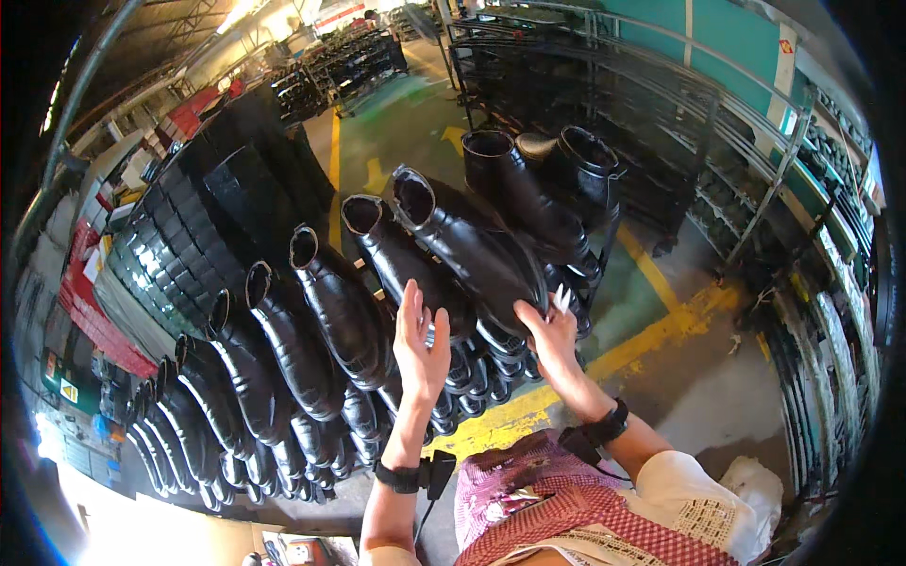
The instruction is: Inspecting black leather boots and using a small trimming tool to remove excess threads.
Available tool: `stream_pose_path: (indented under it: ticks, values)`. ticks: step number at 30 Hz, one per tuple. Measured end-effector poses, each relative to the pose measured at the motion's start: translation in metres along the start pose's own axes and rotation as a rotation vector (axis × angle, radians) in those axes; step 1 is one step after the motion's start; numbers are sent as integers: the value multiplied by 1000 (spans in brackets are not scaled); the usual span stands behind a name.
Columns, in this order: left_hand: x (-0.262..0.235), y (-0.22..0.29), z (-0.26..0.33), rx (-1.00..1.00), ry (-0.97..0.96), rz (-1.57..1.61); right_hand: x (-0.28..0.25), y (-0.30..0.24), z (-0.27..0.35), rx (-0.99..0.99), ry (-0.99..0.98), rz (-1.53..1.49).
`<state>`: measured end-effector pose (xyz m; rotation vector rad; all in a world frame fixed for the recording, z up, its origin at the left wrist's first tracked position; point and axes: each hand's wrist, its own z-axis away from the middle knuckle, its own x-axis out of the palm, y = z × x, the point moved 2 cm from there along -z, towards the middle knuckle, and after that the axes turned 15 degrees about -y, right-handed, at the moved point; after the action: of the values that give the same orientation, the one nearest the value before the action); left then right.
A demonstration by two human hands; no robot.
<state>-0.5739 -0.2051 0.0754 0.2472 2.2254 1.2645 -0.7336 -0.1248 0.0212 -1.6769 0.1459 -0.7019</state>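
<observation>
Several glossy black ankle boots lie in a row on a wire rack (472,373), toes toward me. My left hand (420,344) is raised with fingers spread, its palm against the side of one black boot (401,259). My right hand (552,330) touches the toe of the neighbouring boot (477,241) and pinches a small white piece (562,299) between its fingers. Both wrists wear black bands with small devices. More boots (283,349) fill the rack to the left; two others (538,189) stand at the rack's far end.
A tall stack of black boots (203,217) stands at the left. Dark metal shelving racks (642,104) line the right and back. The concrete floor carries yellow painted lines (661,330). Red crates (90,311) sit at far left.
</observation>
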Motion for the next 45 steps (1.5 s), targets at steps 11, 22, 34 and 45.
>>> stream_pose_path:
  ticks: [11,22,34,45]
  values:
    - [5,44,-12,-252,-238,680,-38,2,52,-283,-184,69]
    - [29,44,-4,205,-175,567,-49,-7,63,55,-205,-344]
    - [44,-23,4,-374,12,1195,-105,71,78,491,-295,-657]
    - [44,13,24,-253,348,704,-46,-54,62,-125,-55,80]
